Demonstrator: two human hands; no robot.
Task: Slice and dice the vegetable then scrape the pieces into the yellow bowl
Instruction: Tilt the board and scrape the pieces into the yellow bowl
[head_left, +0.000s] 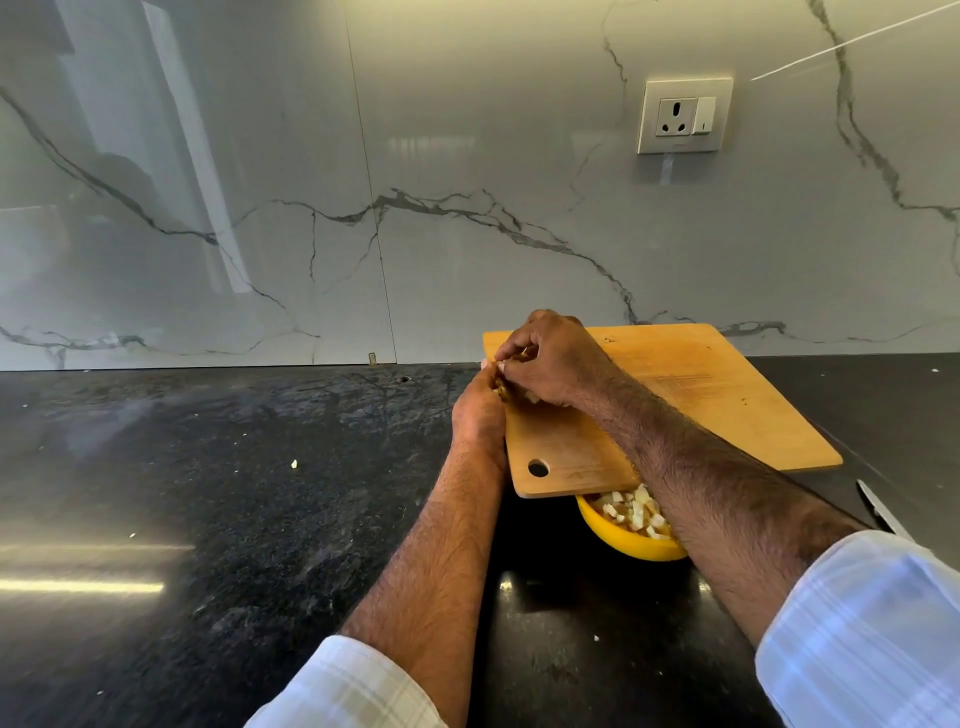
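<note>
A wooden cutting board (717, 395) lies on the black counter, its near edge overhanging a yellow bowl (618, 540) filled with pale diced vegetable pieces (635, 512). My left hand (478, 415) sits at the board's left edge, cupped around a few scraps. My right hand (550, 364) reaches across the board with curled fingers and pinches small bits (531, 397) against the left hand. What lies between the two palms is mostly hidden.
A knife (883, 512) lies on the counter right of my right forearm. A stray vegetable bit (294, 464) rests on the dark counter (234, 493) to the left. A marble backsplash with a wall socket (684, 115) stands behind the board.
</note>
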